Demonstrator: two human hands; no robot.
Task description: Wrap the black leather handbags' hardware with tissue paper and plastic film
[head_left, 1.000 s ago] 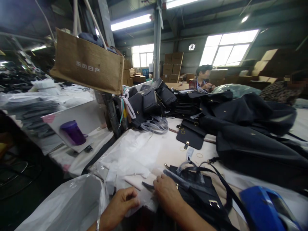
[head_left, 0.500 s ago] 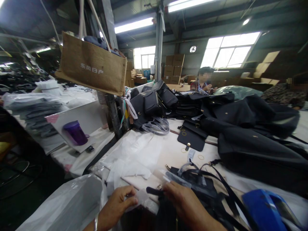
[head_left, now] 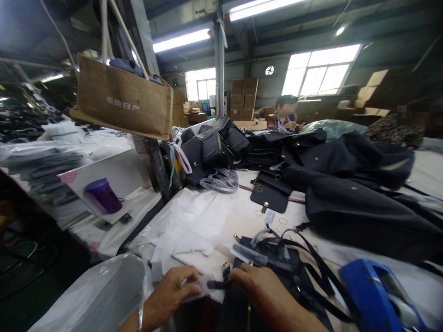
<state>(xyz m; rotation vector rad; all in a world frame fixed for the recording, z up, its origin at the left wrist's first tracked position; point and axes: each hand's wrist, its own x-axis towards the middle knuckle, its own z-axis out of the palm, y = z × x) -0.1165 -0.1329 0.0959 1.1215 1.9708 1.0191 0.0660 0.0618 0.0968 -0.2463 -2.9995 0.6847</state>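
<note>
My left hand is at the table's near edge, fingers pinched on a small piece of clear plastic wrap. My right hand is closed on a black strap whose end reaches into that wrap; a metal buckle sits just above. The strap belongs to a black bag lying in front of me, with thin straps looped over it and clear plastic on its top.
White tissue paper covers the table to the left. A heap of black bags fills the right and back. A blue object lies at lower right, a purple cup at left, a hanging jute bag above. Two people sit beyond the table.
My right hand has drawn back toward me and to the right, pulling the black strap end toward the left hand's plastic wrap. The left hand has barely moved.
</note>
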